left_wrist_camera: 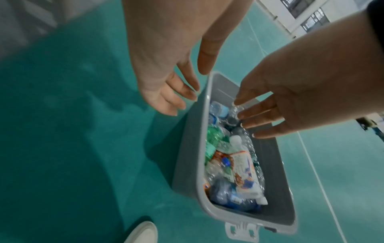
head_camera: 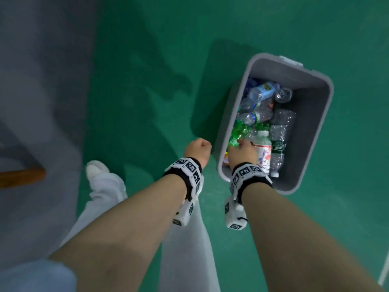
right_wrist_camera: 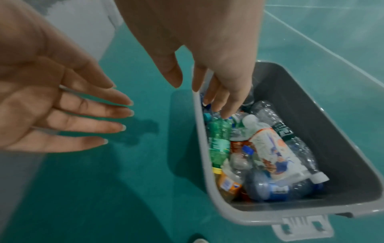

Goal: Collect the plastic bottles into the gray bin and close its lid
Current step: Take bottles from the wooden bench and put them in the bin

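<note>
Plastic bottles lie piled in the open gray rectangular plastic bin on the green floor, long axis running away from the person. Right hand hangs over its near end, nearer; left hand just outside the bin's left wall. Both hands empty with fingers loosely spread; no lid in view.

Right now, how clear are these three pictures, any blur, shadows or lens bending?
Head view: dim, soft at the edges, left side smeared; the gray bin throws a dark shadow leftward on the green floor. Left wrist view: strong wide-angle bending, left hand slightly blurred. Right wrist view: right hand blurred, bottles fairly sharp.
</note>
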Demonstrator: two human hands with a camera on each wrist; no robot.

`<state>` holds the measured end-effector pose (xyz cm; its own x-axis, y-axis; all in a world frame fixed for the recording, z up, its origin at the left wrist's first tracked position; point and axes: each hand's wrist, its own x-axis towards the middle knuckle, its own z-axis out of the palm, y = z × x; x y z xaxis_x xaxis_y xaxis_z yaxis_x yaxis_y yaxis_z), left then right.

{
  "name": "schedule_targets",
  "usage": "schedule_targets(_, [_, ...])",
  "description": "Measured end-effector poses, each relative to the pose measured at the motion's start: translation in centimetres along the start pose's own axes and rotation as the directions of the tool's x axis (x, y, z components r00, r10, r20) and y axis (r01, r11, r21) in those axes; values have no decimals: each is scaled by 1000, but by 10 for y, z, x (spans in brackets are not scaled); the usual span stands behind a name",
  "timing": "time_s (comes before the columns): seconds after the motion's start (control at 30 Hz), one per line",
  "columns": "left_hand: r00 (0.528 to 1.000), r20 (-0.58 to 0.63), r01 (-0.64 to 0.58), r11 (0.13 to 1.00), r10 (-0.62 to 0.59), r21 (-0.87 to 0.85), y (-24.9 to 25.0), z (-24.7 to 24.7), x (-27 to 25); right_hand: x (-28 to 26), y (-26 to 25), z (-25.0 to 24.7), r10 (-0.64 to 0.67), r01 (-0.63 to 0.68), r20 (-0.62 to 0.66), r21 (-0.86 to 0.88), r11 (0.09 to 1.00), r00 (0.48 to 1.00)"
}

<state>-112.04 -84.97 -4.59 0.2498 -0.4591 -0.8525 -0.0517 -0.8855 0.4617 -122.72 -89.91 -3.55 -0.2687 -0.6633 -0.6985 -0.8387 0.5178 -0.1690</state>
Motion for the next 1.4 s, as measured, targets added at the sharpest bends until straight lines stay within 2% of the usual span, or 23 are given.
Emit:
schedule_targets(0.27, [990, -125, 31, 971, -63, -238, -30, -201, -55, -134, -143, 56, -167, 168, 119, 6, 986, 979])
schedule_targets(0.47, [958, -254, 11, 901, -133, -433, -67, -342, -99, -240, -247, 112, -335, 358, 209, -78, 931, 919])
schedule_targets(0.57, [924, -333, -23, 844, -186, -536, -92, -404, -118, -292, -295, 147, -415, 462, 277, -133, 877, 867])
schedule_targets(0.73, [845, -436, -72, 741, -309, -667, -141, -482, -141, -362, -359, 206, -538, 640, 399, -188, 745, 743])
schedule_targets(0.9, [726, -501, -85, 661, -471, -745, -199, -548, -156, -418, -400, 265, -589, 745, 502, -188, 641, 633])
schedule_targets(0.97, [673, -466, -73, 575, -574, -815, -227, -565, -158, -436, -410, 289, -586, 773, 548, -198, 602, 597])
schedule_targets(1.07, [604, -333, -88, 354, -724, -931, -283, -578, -147, -462, -420, 331, -564, 809, 621, -210, 549, 544])
schedule_targets(1.1, [587, -300, -82, 313, -752, -946, -296, -583, -148, -472, -422, 345, -553, 817, 645, -204, 540, 527])
schedule_targets(1.2, [527, -239, -41, 256, -815, -966, -318, -606, -173, -499, -425, 385, -532, 842, 707, -172, 511, 467])
schedule_targets(1.23, [512, -202, -52, 205, -835, -977, -329, -614, -177, -508, -426, 401, -529, 850, 720, -164, 500, 450])
schedule_targets(1.3, [469, -159, -30, 164, -868, -986, -344, -626, -184, -520, -428, 422, -540, 859, 721, -151, 488, 434])
schedule_targets(1.37, [434, -164, 7, 185, -886, -983, -355, -643, -191, -531, -428, 447, -561, 864, 701, -161, 477, 440])
schedule_targets(1.4, [421, -189, -14, 202, -887, -979, -361, -652, -191, -535, -429, 458, -579, 865, 679, -175, 470, 452])
